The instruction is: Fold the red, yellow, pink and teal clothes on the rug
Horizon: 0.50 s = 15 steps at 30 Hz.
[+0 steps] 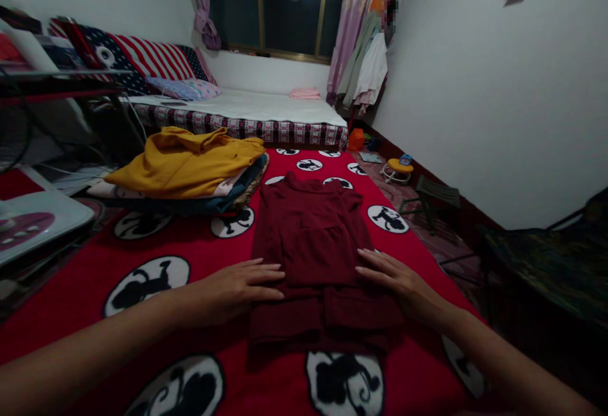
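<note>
The left hand [240, 289] and right hand [401, 284] each show a flat, loosely spread grip resting on the left and right edges of a maroon high-necked top [318, 254]. It lies folded, collar at the far end, on a red blanket [266, 384] with black monkey-like figures. Far left sits a stack of folded clothes [240, 193] topped by a mustard-yellow garment [190, 166], with a bed [256, 107] beyond.
</note>
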Motion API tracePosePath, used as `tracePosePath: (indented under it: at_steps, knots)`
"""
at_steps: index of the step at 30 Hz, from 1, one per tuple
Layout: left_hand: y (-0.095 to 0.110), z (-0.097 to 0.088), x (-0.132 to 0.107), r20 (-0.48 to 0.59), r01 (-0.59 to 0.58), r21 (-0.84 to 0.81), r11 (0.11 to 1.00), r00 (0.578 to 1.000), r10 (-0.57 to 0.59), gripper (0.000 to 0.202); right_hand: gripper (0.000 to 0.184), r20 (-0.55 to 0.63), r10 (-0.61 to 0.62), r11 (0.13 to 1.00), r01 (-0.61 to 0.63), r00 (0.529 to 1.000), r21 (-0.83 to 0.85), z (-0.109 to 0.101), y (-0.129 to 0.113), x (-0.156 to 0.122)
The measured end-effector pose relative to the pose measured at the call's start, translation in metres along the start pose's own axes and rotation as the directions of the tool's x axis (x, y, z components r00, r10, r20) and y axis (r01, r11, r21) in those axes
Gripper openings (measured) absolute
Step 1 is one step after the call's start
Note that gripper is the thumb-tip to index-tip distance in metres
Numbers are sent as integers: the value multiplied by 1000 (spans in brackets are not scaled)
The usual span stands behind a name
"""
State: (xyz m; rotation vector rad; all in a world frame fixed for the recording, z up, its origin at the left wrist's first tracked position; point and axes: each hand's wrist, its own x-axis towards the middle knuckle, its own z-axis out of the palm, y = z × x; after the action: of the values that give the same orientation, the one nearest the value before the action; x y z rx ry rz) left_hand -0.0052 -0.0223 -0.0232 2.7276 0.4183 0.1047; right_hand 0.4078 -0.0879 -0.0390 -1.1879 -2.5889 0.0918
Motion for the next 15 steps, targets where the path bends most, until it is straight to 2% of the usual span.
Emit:
tracePosePath:
  at_steps: [6, 11, 15]
  knots:
    - [-4, 3, 0, -70, -6, -67, 998, 998, 1, 49, 54, 46, -35, 999, 34, 998, 18, 2, -9, 10]
    - [-2, 8, -9, -75, 34, -110, 993, 996, -42, 47, 51, -104, 127, 991, -129, 986, -17, 2, -23, -4]
    - [-4, 10, -4, -97, 43, -140, 989, 994, -57, 46, 42, -60, 89, 996, -91, 994, -25, 10, -31, -2]
